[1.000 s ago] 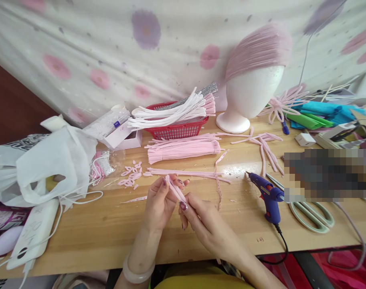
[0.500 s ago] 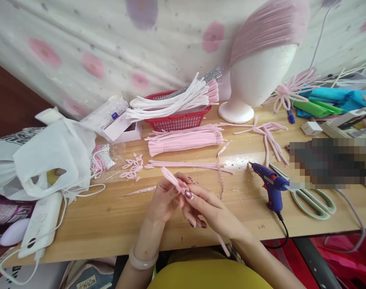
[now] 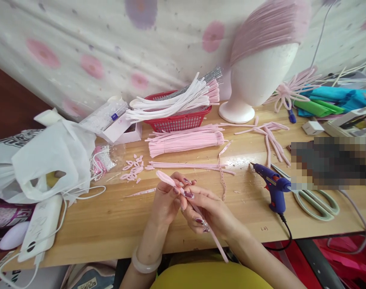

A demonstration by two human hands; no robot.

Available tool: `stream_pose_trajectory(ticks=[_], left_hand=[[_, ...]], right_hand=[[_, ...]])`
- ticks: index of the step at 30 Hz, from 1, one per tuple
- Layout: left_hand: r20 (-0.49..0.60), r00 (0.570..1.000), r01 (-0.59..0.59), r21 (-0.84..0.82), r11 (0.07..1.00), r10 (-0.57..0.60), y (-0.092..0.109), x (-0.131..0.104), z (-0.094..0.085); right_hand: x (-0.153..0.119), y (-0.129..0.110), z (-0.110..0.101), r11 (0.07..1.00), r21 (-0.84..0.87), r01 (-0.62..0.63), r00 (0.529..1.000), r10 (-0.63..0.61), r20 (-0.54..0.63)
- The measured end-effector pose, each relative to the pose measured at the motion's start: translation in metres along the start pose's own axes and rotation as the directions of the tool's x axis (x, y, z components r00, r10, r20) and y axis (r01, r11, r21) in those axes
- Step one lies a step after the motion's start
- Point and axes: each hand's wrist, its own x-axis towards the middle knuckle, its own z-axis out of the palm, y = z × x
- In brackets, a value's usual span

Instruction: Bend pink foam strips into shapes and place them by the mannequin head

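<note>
A pink pipe cleaner (image 3: 165, 178) is bent into a narrow loop at its upper left end. My left hand (image 3: 167, 200) pinches it just below that loop. Close beside it, my right hand (image 3: 208, 204) grips the same pipe cleaner between thumb and fingers, and its straight tail runs down past the palm toward the table's front edge. Beyond my hands lie several loose pink pipe cleaners (image 3: 189, 165) in a row. To the left of them is a small pile of pink petal-shaped loops (image 3: 133, 168).
A pink pipe cleaner bundle (image 3: 187, 141) lies before a red basket (image 3: 179, 121). To the right are a blue glue gun (image 3: 274, 186) and green-handled scissors (image 3: 318, 204). A foam head (image 3: 257, 80) stands behind. Plastic bags (image 3: 50, 156) and a power strip (image 3: 40, 228) are left.
The loop has tipped a little left and lower. My right hand's fingers have shifted, and more of the pipe cleaner's tail now shows below them.
</note>
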Motion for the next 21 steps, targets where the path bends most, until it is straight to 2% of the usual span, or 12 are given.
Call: stream_pose_trajectory(ticks=[4,8,11,16,21], left_hand=[[0.031,0.999,-0.025,0.030,0.999,0.024,0.005,0.000,-0.003],[0.069,0.993,-0.099,0.026,0.995,0.097,0.016,0.004,-0.009],[0.074,0.980,-0.187,0.011,0.982,0.186,0.021,0.008,-0.011],[0.022,0.960,-0.278,0.008,0.961,0.277,0.018,0.012,-0.008],[0.036,0.962,-0.272,0.026,0.962,0.271,0.018,0.011,-0.003]], right_hand=[[0.001,0.000,-0.001,0.997,-0.001,0.080,0.996,-0.080,-0.039],[-0.001,-0.001,-0.005,0.967,-0.169,0.192,0.973,-0.210,-0.097],[-0.003,-0.002,-0.006,0.945,-0.256,0.204,0.972,-0.227,-0.062],[-0.006,-0.002,-0.003,0.898,-0.392,0.200,0.970,-0.238,-0.051],[-0.006,-0.004,-0.002,0.870,-0.442,0.217,0.963,-0.266,-0.052]])
